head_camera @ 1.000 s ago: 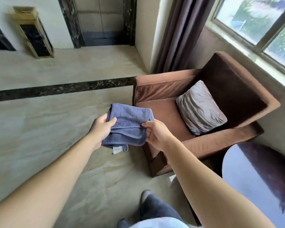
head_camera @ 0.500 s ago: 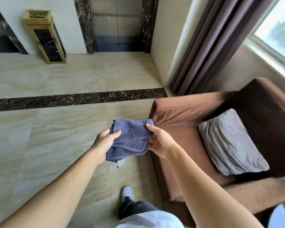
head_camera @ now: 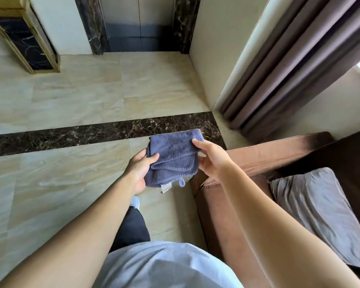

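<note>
Above marble floor [head_camera: 71, 183], folded blue towel [head_camera: 173, 154]

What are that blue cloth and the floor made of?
The cloth looks like soft terry or microfibre: fuzzy matte pile, stitched hem, limp folds. The floor looks like polished stone or stone-look tile: glossy, veined beige slabs with thin joints and a dark marbled band.
</note>
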Demonstrator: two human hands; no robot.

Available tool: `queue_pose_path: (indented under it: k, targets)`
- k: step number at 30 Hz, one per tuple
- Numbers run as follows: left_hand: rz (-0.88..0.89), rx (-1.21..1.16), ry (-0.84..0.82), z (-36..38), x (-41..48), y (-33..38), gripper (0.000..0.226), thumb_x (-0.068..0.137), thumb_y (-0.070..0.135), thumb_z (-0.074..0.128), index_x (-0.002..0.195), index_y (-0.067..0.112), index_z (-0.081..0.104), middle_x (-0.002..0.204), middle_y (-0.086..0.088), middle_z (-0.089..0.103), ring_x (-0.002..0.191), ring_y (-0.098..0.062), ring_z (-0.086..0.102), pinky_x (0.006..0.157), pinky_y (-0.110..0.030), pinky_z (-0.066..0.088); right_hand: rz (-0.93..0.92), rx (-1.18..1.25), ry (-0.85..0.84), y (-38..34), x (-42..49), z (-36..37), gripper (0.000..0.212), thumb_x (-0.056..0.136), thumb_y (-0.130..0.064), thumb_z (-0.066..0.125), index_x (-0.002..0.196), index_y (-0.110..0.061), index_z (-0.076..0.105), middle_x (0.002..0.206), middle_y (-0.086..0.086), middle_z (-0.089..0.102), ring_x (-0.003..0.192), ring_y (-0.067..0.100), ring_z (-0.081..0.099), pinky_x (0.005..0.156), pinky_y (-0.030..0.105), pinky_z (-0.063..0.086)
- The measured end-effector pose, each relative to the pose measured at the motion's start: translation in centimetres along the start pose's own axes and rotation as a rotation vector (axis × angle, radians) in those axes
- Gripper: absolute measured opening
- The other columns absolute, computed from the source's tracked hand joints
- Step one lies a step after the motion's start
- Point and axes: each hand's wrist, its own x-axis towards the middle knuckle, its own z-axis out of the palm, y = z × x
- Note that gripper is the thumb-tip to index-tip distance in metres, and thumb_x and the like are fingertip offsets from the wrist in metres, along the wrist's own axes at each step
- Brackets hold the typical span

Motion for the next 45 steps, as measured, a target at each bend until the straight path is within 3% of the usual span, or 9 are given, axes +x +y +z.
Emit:
queue_pose_path:
  k: [7,12,16,20,26,29,38,41,45]
  targets:
    - [-0.165,0.031,-0.167,2.5,14.9,15.3,0.023,0.095,0.011,0.057,0.110,0.026,0.062,0.104,-0.006,0.073,0.084,-0.029,0.071,0.053,-0.043,0.058,0.047,0.158,0.192,-10.5,11.9,7.1,0.034,0.093,-0.031,0.064,0.122,-0.014,0.063,0.114,0.009,0.070,0.096,0.030,0.069,0.086,0.042,0.058]
    - [-0.251,0.156,-0.269,8.9,26.0,21.2,0.024,0.093,0.016,0.060,0.112,0.029,0.061,0.107,-0.006,0.072,0.080,-0.030,0.071,0.055,-0.043,0.057,0.065,0.261,0.275,-16.9,20.2,5.7,0.039,0.094,-0.035,0.061,0.128,-0.016,0.061,0.112,0.009,0.070,0.090,0.028,0.070,0.078,0.039,0.057]
    - [-0.285,0.185,-0.280,15.7,35.2,23.5,0.037,0.092,0.016,0.061,0.127,0.029,0.057,0.119,-0.007,0.070,0.087,-0.035,0.071,0.054,-0.045,0.057,0.084,0.300,0.324,-22.4,28.8,1.2,0.033,0.092,-0.035,0.062,0.120,-0.018,0.064,0.123,0.012,0.070,0.101,0.031,0.071,0.091,0.046,0.057]
    - [-0.328,0.209,-0.261,21.8,43.0,25.8,0.036,0.093,0.013,0.060,0.125,0.030,0.060,0.122,-0.008,0.071,0.103,-0.040,0.070,0.073,-0.058,0.057,0.154,0.324,0.333,-28.2,36.5,-3.0,0.044,0.089,-0.034,0.064,0.128,-0.013,0.062,0.127,0.017,0.068,0.113,0.037,0.068,0.103,0.054,0.050]
    - [-0.317,0.243,-0.223,29.2,55.5,29.5,0.038,0.094,0.015,0.059,0.132,0.020,0.057,0.127,-0.015,0.067,0.112,-0.040,0.066,0.081,-0.052,0.056,0.209,0.262,0.393,-37.2,48.1,-6.6,0.038,0.098,-0.027,0.055,0.131,-0.009,0.058,0.121,0.018,0.070,0.106,0.034,0.070,0.094,0.048,0.055]
    - [-0.347,0.239,-0.178,31.8,61.7,29.5,0.036,0.092,0.017,0.061,0.128,0.021,0.060,0.124,-0.015,0.069,0.111,-0.039,0.067,0.090,-0.062,0.052,0.259,0.243,0.416,-40.3,54.1,-8.1,0.035,0.101,-0.026,0.049,0.131,-0.008,0.056,0.105,0.012,0.070,0.089,0.027,0.069,0.082,0.042,0.056]
    - [-0.394,0.251,-0.019,38.0,88.5,22.4,0.034,0.079,0.007,0.059,0.110,0.018,0.066,0.108,-0.014,0.074,0.100,-0.035,0.070,0.086,-0.048,0.054,0.390,0.080,0.461,-39.8,82.4,-16.8,0.018,0.100,-0.025,0.052,0.094,-0.018,0.066,0.077,0.005,0.075,0.077,0.023,0.069,0.077,0.043,0.055]
    - [-0.381,0.171,0.025,38.3,99.0,17.4,0.030,0.085,0.000,0.054,0.107,0.018,0.064,0.103,-0.016,0.072,0.092,-0.033,0.070,0.075,-0.041,0.055,0.356,-0.066,0.504,-35.8,93.8,-20.3,0.019,0.094,-0.030,0.059,0.104,-0.021,0.071,0.103,0.008,0.076,0.095,0.027,0.071,0.092,0.050,0.056]
    - [-0.330,0.130,0.059,38.4,113.2,10.2,0.042,0.077,0.003,0.059,0.114,0.024,0.062,0.114,-0.013,0.072,0.102,-0.032,0.069,0.087,-0.048,0.057,0.256,-0.281,0.545,-29.0,109.3,-25.3,0.018,0.074,-0.039,0.058,0.071,-0.033,0.074,0.099,0.001,0.075,0.102,0.029,0.070,0.096,0.053,0.055]
